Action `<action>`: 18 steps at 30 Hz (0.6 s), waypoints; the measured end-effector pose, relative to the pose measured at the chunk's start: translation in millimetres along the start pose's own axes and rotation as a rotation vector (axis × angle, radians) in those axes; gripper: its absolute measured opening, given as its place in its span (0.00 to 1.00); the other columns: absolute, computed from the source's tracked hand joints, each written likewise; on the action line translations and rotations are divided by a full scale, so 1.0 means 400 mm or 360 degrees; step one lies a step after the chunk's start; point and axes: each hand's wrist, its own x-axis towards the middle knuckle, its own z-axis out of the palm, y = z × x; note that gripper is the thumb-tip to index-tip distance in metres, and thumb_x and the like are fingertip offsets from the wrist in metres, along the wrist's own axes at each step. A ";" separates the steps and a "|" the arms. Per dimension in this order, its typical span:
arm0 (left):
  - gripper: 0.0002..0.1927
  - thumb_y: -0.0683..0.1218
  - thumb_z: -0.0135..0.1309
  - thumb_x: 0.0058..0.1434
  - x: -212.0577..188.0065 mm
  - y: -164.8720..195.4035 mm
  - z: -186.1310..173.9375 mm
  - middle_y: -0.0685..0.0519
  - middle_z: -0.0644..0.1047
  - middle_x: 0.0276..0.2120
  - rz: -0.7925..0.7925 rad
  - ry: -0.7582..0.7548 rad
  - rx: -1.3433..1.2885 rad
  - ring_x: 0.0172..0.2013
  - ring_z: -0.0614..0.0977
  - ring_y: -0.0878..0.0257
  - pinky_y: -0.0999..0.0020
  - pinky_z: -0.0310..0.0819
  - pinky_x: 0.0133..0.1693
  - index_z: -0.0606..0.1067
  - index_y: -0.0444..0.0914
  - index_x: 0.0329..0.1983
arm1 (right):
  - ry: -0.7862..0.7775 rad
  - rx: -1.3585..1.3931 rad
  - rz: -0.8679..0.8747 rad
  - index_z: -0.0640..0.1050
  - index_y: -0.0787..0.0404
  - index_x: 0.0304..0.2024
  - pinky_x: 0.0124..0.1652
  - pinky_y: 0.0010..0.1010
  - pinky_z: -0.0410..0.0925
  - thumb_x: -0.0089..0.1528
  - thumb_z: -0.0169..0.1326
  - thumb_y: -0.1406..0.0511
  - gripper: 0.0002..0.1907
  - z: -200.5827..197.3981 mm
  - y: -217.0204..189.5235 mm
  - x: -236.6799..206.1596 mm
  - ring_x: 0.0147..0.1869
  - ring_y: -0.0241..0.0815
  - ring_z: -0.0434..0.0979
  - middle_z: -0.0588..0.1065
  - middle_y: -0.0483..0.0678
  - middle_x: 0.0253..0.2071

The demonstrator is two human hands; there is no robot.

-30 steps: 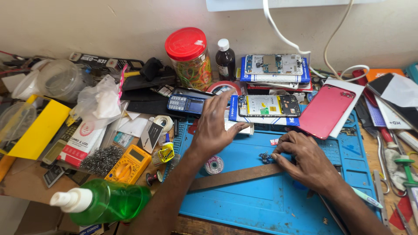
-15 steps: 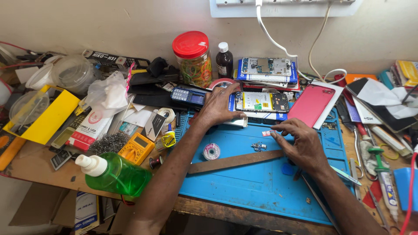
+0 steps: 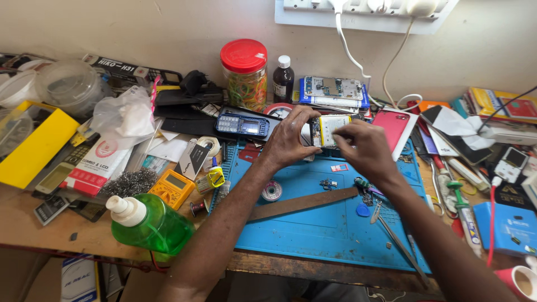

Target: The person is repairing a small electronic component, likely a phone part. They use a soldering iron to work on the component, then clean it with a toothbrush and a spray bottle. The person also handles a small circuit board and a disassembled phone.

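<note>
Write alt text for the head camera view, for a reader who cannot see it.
Both hands meet over an opened phone at the far edge of a blue work mat: the left hand grips its side, the right hand rests fingers on it. Around them lie a green spray bottle, a red-lidded jar and a yellow multimeter.

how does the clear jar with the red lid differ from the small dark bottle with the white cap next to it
The clear red-lidded jar is wide and see-through, showing coloured rubber bands; the small dark white-capped bottle is slim and too dark to see into. The jar's lid is broad, the bottle's cap narrow. Both stand upright by the wall.
</note>
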 end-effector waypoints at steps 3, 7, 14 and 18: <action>0.37 0.46 0.76 0.39 -0.014 0.011 -0.021 0.48 0.75 0.53 0.0092 0.0071 -0.0059 0.55 0.80 0.50 0.56 0.79 0.55 0.71 0.39 0.52 | 0.0147 -0.0062 -0.0007 0.85 0.66 0.39 0.38 0.37 0.76 0.61 0.61 0.69 0.06 0.067 -0.041 0.031 0.36 0.46 0.83 0.81 0.55 0.36; 0.36 0.46 0.76 0.39 -0.025 0.006 -0.035 0.49 0.75 0.53 0.0086 0.0088 -0.0070 0.55 0.80 0.50 0.57 0.79 0.55 0.71 0.39 0.51 | 0.0214 0.0041 0.0102 0.84 0.68 0.38 0.37 0.33 0.79 0.61 0.61 0.70 0.06 0.103 -0.069 0.031 0.35 0.44 0.84 0.80 0.54 0.37; 0.33 0.46 0.75 0.42 -0.037 0.002 -0.037 0.50 0.75 0.54 0.0109 0.0088 -0.0070 0.54 0.81 0.51 0.58 0.80 0.54 0.71 0.40 0.50 | 0.0300 -0.0081 0.0062 0.84 0.68 0.38 0.36 0.33 0.78 0.61 0.61 0.70 0.06 0.122 -0.082 0.012 0.35 0.45 0.84 0.79 0.54 0.36; 0.31 0.45 0.74 0.43 -0.042 0.011 -0.037 0.50 0.76 0.54 0.0146 0.0120 -0.0039 0.55 0.81 0.51 0.57 0.79 0.54 0.72 0.41 0.49 | 0.0388 -0.0171 0.0002 0.84 0.68 0.36 0.37 0.35 0.76 0.61 0.61 0.71 0.05 0.137 -0.087 -0.002 0.35 0.46 0.83 0.79 0.54 0.36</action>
